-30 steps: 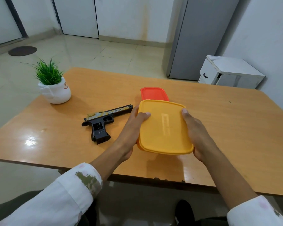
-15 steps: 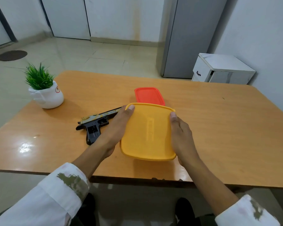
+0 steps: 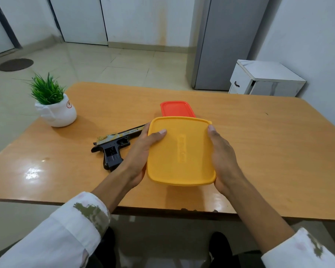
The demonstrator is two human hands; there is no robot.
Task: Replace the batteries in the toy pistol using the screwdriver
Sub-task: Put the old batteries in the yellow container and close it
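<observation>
A yellow lidded plastic box is held near the table's front edge between both hands. My left hand grips its left side with the thumb on the lid. My right hand grips the right side. The toy pistol, black with a gold-patterned slide, lies flat on the table just left of my left hand, its muzzle end hidden behind that hand. A red lidded box sits right behind the yellow one. No screwdriver or batteries are visible.
A small green plant in a white pot stands at the table's far left. The orange wooden table stretches to the right. Beyond it are a white cabinet and a grey fridge.
The yellow box stays gripped in both hands. It came a little closer to me and tilted slightly. The camera view shifted; pistol and red box stay put.
</observation>
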